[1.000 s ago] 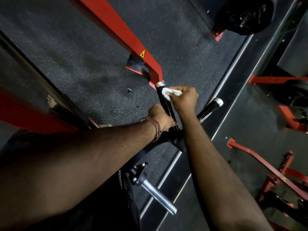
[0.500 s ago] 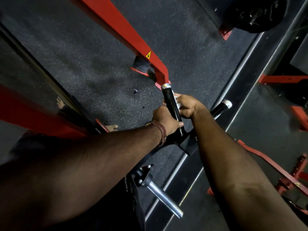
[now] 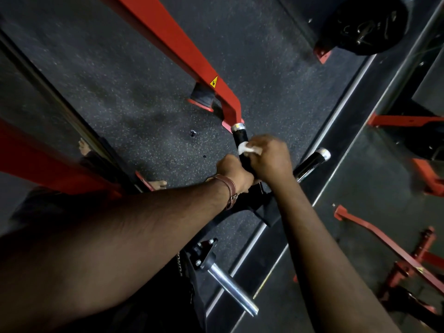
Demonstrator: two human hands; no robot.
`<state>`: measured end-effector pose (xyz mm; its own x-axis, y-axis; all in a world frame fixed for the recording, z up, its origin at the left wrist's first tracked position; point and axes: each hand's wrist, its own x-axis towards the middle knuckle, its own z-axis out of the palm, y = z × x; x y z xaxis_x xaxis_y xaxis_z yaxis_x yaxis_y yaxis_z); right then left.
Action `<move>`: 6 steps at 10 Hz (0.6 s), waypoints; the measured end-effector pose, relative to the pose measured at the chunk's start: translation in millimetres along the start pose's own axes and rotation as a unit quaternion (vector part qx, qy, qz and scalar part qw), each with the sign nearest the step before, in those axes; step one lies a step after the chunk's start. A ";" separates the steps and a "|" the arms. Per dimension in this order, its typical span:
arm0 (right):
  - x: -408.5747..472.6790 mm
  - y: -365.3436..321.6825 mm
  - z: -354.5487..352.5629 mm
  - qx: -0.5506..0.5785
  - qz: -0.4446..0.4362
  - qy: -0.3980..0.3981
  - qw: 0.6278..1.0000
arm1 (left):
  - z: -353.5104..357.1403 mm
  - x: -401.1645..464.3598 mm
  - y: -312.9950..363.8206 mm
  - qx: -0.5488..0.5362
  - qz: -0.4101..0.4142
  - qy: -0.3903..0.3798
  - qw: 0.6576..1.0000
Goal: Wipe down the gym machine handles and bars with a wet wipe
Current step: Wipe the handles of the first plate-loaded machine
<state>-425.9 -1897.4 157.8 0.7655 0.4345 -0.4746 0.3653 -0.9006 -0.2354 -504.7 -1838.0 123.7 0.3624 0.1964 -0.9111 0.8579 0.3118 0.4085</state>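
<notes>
A black machine handle [image 3: 241, 138] with a chrome end cap rises in the middle of the view. My right hand [image 3: 270, 159] is wrapped around its upper part, pressing a white wet wipe [image 3: 247, 149] against the grip. Just below and to the left, my left hand [image 3: 234, 173], with a brown leather wristband, grips the lower part of the same handle. A second black handle [image 3: 312, 162] with a chrome cap sticks out to the right, untouched. Most of the wipe is hidden inside my right fist.
A red machine arm [image 3: 182, 51] runs from the top left down to the handle. A chrome weight peg [image 3: 230, 288] juts out below my arms. A black weight plate [image 3: 365, 22] sits at the top right. A mirror with red frames [image 3: 384, 241] lies to the right, over speckled rubber floor [image 3: 115, 87].
My right hand with the wipe slid down the handle half a second ago, then back up towards the chrome cap. My left hand stayed gripping the handle's lower part.
</notes>
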 end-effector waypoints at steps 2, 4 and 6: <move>26.3 -34.8 8.8 -0.138 -0.042 0.006 0.990 | -1.4 -1.4 0.7 -0.014 0.006 -0.003 1.000; 25.0 -44.4 -3.2 -0.254 -0.043 -0.089 0.962 | -12.1 1.3 1.8 0.035 0.050 -0.033 0.998; 39.1 -56.0 3.8 -0.236 -0.071 -0.069 0.967 | -11.1 1.7 3.3 -0.061 -0.007 -0.027 0.998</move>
<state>-418.4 -1829.9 149.2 0.6234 0.5212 -0.5829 0.6876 -0.7203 0.0913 -505.3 -1826.3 124.1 0.3716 0.1424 -0.9174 0.8138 0.4256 0.3957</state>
